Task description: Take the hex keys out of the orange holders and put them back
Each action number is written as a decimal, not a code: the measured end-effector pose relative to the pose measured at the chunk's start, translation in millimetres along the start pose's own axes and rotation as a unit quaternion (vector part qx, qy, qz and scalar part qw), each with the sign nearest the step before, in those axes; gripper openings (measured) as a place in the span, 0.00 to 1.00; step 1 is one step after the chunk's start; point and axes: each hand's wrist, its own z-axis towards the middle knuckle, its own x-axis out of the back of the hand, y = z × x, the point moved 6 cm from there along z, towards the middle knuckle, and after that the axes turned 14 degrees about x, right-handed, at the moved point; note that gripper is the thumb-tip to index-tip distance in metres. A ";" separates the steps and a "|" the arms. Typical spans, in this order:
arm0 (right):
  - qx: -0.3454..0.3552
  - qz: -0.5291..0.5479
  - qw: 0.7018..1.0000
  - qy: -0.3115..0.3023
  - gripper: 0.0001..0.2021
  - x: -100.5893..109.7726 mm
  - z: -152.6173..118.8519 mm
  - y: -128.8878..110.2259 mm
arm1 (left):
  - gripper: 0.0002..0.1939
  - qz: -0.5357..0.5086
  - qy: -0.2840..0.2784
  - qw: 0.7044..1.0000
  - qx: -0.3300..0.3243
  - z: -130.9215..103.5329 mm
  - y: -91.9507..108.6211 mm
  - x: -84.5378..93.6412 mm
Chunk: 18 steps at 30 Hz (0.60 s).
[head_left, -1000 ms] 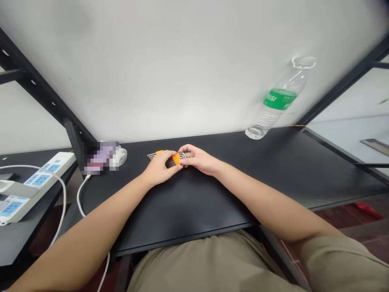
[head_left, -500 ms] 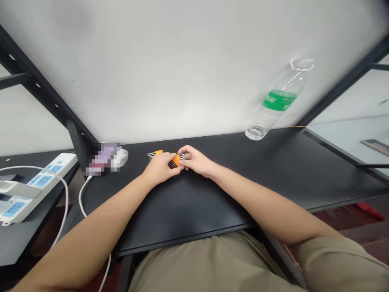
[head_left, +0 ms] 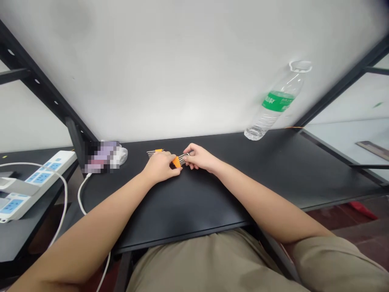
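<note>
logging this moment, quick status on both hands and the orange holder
Left hand gripping orange holder; right hand fingering bent metal keys; nothing visible between the hands and the holder.

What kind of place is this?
Probably an office or workshop desk: black tabletop against a pale wall, power strip on the left, water bottle standing at the back.

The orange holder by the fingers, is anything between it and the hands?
Nothing visible is in the way: the left hand grips the orange holder, the right hand touches its metal sticks. The bottle stands aside.
</note>
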 end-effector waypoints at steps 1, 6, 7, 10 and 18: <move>0.001 -0.029 1.000 -0.006 0.11 0.9 0.0 1.1 | 0.14 0.005 -0.001 1.000 -0.001 -0.5 0.0 -1.0; 0.001 -0.131 0.991 -0.027 0.06 6.3 1.7 1.4 | 0.16 0.023 -0.014 1.000 0.001 -2.2 -0.2 -4.4; 0.004 -0.152 0.988 -0.030 0.05 7.6 2.2 -0.2 | 0.16 0.023 -0.017 1.000 0.001 -2.3 -0.1 -4.8; 0.033 -0.237 0.970 -0.051 0.03 9.3 2.4 -8.7 | 0.16 0.019 -0.027 0.999 -0.001 -2.4 0.3 -6.2; 0.132 -0.416 0.894 -0.101 0.10 5.0 -10.2 -28.8 | 0.18 -0.014 -0.041 0.999 0.000 -3.9 -3.6 -8.3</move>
